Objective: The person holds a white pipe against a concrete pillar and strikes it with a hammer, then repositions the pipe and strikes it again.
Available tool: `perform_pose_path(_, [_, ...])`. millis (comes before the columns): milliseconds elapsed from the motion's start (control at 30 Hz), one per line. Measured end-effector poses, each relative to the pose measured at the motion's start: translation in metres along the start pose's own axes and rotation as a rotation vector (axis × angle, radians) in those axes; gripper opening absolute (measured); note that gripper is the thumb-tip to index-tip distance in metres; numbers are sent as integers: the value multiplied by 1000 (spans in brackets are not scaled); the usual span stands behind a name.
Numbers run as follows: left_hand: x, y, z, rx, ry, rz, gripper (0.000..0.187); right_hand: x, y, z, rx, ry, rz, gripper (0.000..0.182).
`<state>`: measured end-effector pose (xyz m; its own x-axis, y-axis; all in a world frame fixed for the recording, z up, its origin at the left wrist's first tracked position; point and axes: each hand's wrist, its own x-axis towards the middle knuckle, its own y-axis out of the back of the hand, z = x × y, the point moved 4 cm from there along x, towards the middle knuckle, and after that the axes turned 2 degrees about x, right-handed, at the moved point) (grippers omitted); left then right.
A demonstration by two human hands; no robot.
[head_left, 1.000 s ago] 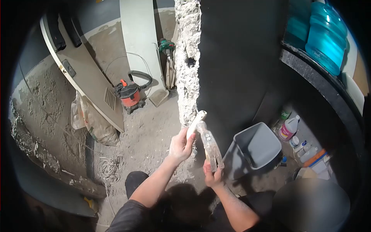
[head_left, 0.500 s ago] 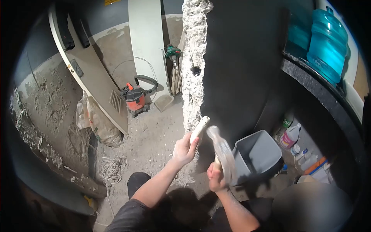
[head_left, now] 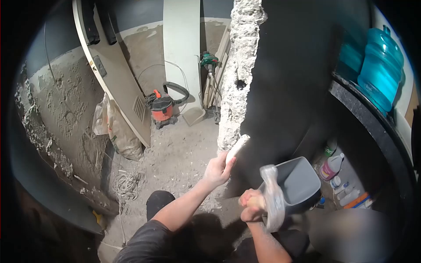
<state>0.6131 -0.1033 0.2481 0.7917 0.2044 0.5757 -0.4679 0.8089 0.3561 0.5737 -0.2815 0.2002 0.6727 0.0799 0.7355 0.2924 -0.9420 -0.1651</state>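
My left hand (head_left: 219, 170) is closed around a chisel (head_left: 239, 147) with a pale, dusty handle. The handle's rounded end points up and to the right, and its blade is hidden from me. Just beyond it is the rough, broken white edge of a wall (head_left: 239, 87), with a dark round hole in it. Lower and to the right, my right hand (head_left: 252, 205) grips the handle of a hammer (head_left: 272, 193). Clear plastic wraps the hammer's head, which is tilted and apart from the chisel.
A grey bin (head_left: 302, 179) stands right of the hammer. Bottles (head_left: 332, 166) lie under the dark counter (head_left: 368, 105), which holds a blue water jug (head_left: 382, 65). Left are a red vacuum cleaner (head_left: 162, 109), a leaning door (head_left: 118, 74), a sack (head_left: 120, 131) and coiled cord (head_left: 127, 184).
The hammer has swung down and to the right, away from the chisel's end. My left hand keeps its grip on the chisel. The whole view has shifted slightly.
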Motion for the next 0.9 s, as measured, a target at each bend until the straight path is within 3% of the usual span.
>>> perform_pose_path(33, [-2, -1, 0, 0, -26, 17, 22, 2, -4, -8, 62, 89, 34, 61])
perform_pose_path(100, [-1, 0, 0, 10, 1, -1, 21, -1, 4, 6, -67, 48, -56, 55])
perform_pose_path(167, [-1, 2, 4, -21, 42, -47, 21, -9, 3, 25, -388, -424, 40, 43])
perform_pose_path(200, [0, 3, 3, -6, 2, -36, 20, -27, 16, 78, -299, -356, -32, 31])
perform_pose_path(300, [1, 5, 1, 20, -21, -36, 20, -17, 7, 31, -268, -393, -4, 27])
perform_pose_path(367, [3, 7, 5, 10, -17, -24, 21, -32, 20, 38, -365, -201, -198, 35])
perform_pose_path(433, [1, 7, 6, -18, 3, -53, 20, -14, 5, 9, 209, 76, -71, 45])
perform_pose_path(500, [-1, 4, 2, -10, -2, -50, 21, -9, -4, 4, 367, 144, 2, 49])
perform_pose_path(567, [-1, 1, 0, -22, 17, -19, 21, -38, 24, 72, -702, -501, -33, 47])
perform_pose_path(633, [3, 5, 5, 27, -21, -4, 21, -26, 15, 71, -533, -454, -2, 40])
perform_pose_path(700, [1, 7, 6, 20, -23, -20, 22, -23, 12, 38, -150, -478, -19, 32])
perform_pose_path(733, [-2, 7, 4, 16, -13, -19, 22, -32, 19, 49, -384, -230, -60, 30])
perform_pose_path(767, [-1, 6, 1, 18, -21, -27, 22, -44, 29, 57, -323, -54, -153, 31])
perform_pose_path(833, [0, 6, 0, 21, -21, -34, 23, -10, 12, -4, 119, 22, -89, 35])
perform_pose_path(900, [0, 5, 3, 14, 39, -53, 23, 6, -1, -18, 260, 135, -51, 42])
